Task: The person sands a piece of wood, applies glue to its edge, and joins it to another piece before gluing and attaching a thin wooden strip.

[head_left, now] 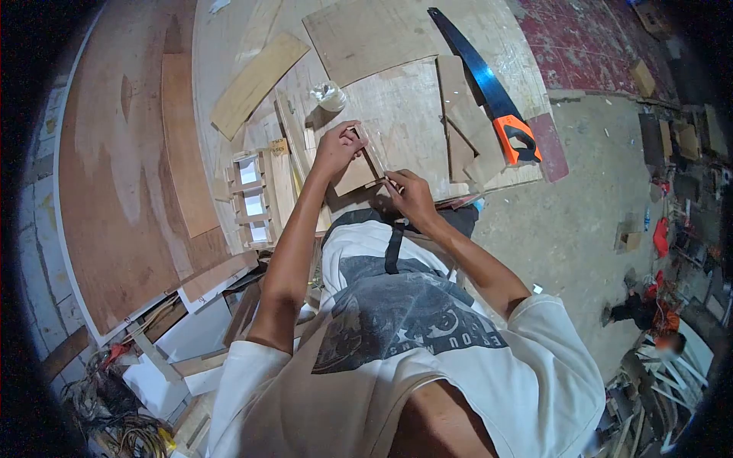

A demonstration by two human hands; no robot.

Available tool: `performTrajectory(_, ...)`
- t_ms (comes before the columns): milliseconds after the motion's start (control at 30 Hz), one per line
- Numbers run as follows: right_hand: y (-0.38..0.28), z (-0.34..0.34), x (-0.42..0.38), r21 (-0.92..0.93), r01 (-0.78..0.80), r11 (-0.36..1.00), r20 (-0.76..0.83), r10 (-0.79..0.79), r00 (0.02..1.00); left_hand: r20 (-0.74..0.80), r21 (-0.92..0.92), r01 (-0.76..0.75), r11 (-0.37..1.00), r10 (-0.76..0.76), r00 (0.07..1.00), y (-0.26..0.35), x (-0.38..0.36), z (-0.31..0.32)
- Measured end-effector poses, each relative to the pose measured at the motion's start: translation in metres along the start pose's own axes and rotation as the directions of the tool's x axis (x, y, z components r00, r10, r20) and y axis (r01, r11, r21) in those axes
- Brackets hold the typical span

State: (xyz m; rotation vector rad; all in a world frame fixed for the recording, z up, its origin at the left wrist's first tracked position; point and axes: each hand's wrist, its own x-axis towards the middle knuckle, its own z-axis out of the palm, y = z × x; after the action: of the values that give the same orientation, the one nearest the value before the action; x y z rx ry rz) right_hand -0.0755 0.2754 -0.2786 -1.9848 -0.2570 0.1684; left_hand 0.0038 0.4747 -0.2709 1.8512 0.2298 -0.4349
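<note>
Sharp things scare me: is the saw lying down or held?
Lying down: the saw is on the worktop; left hand and right hand hold a wooden piece.

The left hand is placed at the far end of the narrow wooden piece, its fingers curled and gripping. The right hand is set at the near end, which is pinched between thumb and fingers. Both bare forearms are angled inward toward the piece; the elbows are held bent, well apart, nearer the torso.
</note>
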Motion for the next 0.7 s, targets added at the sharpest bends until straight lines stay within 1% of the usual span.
performTrajectory(100,-0.002,0.000,0.004,-0.014,-0.047,0.999,0.037,0.047,0.998,-0.004,0.021,0.003,1.000,-0.003,1.000,0.002,-0.001,0.000)
performTrajectory(200,0.002,0.001,0.005,-0.035,-0.032,0.999,0.059,0.034,0.998,0.005,0.019,0.011,1.000,-0.011,1.000,0.003,-0.001,-0.001)
performTrajectory(267,0.005,0.002,0.005,-0.067,0.033,0.997,0.031,-0.031,0.999,-0.001,0.027,0.011,1.000,-0.011,1.000,0.005,-0.002,0.000)
performTrajectory(367,0.004,0.000,0.004,-0.065,-0.005,0.998,0.075,0.010,0.997,-0.005,0.054,0.005,0.999,-0.005,1.000,0.002,0.000,0.001)
performTrajectory(400,0.006,0.001,0.004,-0.066,-0.002,0.998,0.079,0.007,0.997,-0.004,0.076,-0.002,0.997,0.002,1.000,0.004,0.000,0.000)
performTrajectory(467,0.011,0.002,0.004,-0.075,0.054,0.996,0.081,-0.048,0.996,-0.031,0.107,0.006,0.994,-0.002,1.000,0.006,0.000,0.001)
performTrajectory(533,0.012,0.001,0.005,-0.085,0.052,0.995,0.103,-0.044,0.994,-0.059,0.137,0.013,0.990,-0.005,0.998,0.012,-0.002,0.003)
performTrajectory(600,0.012,-0.001,0.006,-0.097,0.051,0.994,0.125,-0.038,0.991,-0.072,0.212,0.006,0.977,0.010,0.997,0.014,-0.003,0.003)
performTrajectory(700,0.010,-0.002,0.008,-0.113,0.062,0.992,0.138,-0.046,0.989,-0.092,0.201,0.014,0.979,0.004,0.996,0.014,-0.003,0.005)
